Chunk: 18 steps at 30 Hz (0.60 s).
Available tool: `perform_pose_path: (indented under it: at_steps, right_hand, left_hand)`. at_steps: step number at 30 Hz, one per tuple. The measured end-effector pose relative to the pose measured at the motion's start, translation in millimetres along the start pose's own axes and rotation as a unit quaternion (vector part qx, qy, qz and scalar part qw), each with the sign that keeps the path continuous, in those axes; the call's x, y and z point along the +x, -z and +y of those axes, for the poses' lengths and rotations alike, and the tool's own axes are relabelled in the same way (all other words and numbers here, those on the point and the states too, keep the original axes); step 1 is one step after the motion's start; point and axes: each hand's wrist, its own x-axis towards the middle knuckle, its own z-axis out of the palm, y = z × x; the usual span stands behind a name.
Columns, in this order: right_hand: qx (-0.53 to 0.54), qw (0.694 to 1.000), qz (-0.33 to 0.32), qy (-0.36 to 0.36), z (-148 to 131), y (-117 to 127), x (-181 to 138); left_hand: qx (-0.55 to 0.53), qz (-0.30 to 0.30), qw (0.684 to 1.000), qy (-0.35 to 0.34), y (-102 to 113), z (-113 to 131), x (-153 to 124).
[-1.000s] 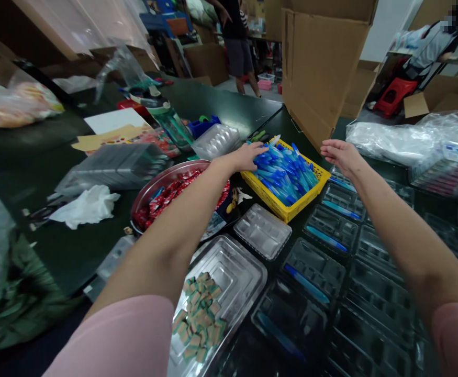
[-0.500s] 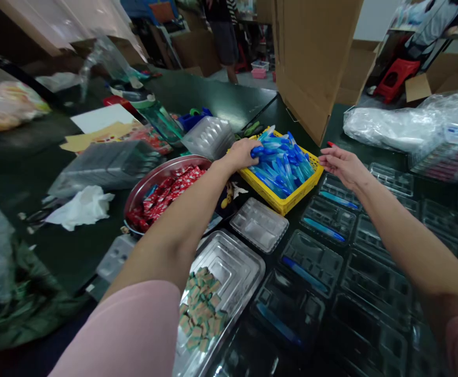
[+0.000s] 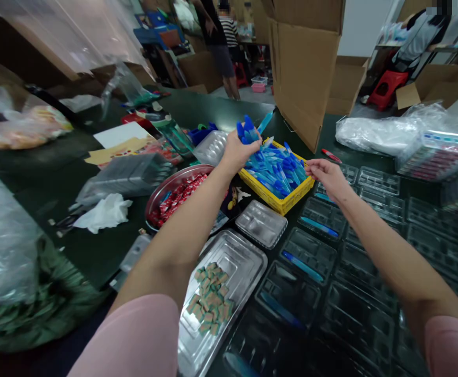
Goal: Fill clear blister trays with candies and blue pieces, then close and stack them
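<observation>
My left hand (image 3: 237, 152) is raised above the near-left corner of a yellow basket (image 3: 287, 201) and is closed on a bunch of blue pens (image 3: 248, 130) that stick up out of the fist. The basket holds several more blue pens (image 3: 279, 166). My right hand (image 3: 325, 175) hovers at the basket's right rim, fingers bent, and I cannot tell whether it pinches anything. Rows of clear plastic blister trays (image 3: 311, 251) lie below and right of the basket, some with one blue pen in them.
A round metal bowl of red packets (image 3: 174, 193) sits left of the basket. A steel tray with green-brown erasers (image 3: 212, 298) lies near me. A tall cardboard box (image 3: 303, 63) stands behind the basket. Bagged goods (image 3: 373, 133) lie far right. People stand in the background.
My left hand has closed on a bunch of blue pens and lifted it up out of the basket. My right hand has moved left to the basket's right rim.
</observation>
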Motion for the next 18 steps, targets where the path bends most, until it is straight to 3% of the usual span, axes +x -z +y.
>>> perform_pose_path:
  at_steps: [3, 8, 13, 18]
  right_hand:
    - [0.033, 0.999, -0.031, -0.004, -16, -17, -26]
    - [0.136, 0.982, -0.114, -0.062, -38, -37, -93]
    - [0.143, 0.973, -0.146, -0.104, -36, -36, -182]
    - [0.127, 0.978, -0.08, -0.145, -19, -43, -283]
  left_hand:
    - [-0.21, -0.005, 0.973, 0.097, -20, 34, -44]
    - [-0.414, -0.027, 0.873, 0.256, -55, 75, -155]
    - [-0.523, 0.039, 0.775, 0.353, -74, 101, -273]
    - [-0.576, 0.141, 0.681, 0.429, -92, 117, -377]
